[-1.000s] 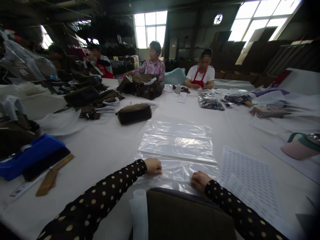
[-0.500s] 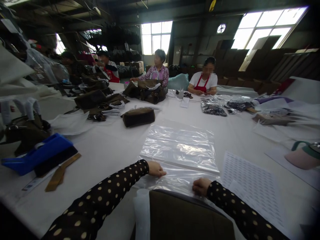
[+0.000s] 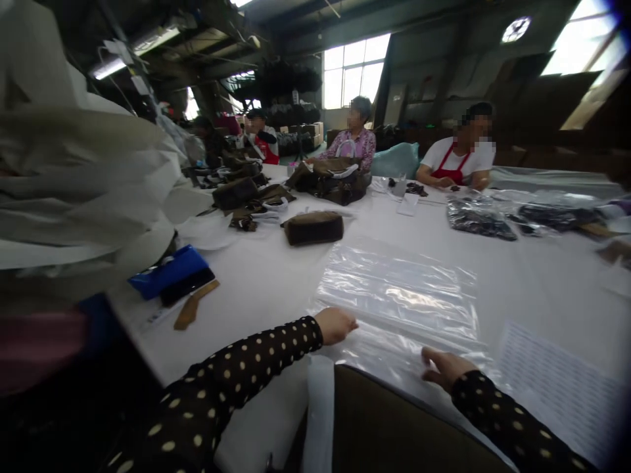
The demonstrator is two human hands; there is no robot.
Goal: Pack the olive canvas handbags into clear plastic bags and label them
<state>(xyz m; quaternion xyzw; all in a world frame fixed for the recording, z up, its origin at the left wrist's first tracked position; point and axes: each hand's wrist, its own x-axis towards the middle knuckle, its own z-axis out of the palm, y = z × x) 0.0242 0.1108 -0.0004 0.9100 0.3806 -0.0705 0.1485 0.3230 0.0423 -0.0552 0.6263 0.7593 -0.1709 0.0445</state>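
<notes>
Clear plastic bags (image 3: 394,282) lie flat on the white table in front of me. My left hand (image 3: 337,325) is closed, its fingertips pinching the near part of the plastic. To the right, my right hand (image 3: 446,369) hovers at or just over the same plastic, thumb and fingers apart. Whether it touches the sheet I cannot tell. Close to my body, below both hands, stands a dark olive handbag (image 3: 394,420) with a white-wrapped handle (image 3: 319,401) at its left side. The lower part of the handbag is cut off by the frame.
A blue tape dispenser (image 3: 170,270) and a brown strip (image 3: 196,305) lie left. Ahead sit a small olive bag (image 3: 313,228) and piled handbags (image 3: 330,179). A printed sheet (image 3: 557,374) lies right, bagged goods (image 3: 480,215) farther back. Co-workers sit across the table.
My view has swung left, so the table things appear farther right. My right hand has gone from curled fingers to spread ones. The left hand stays at the plastic.
</notes>
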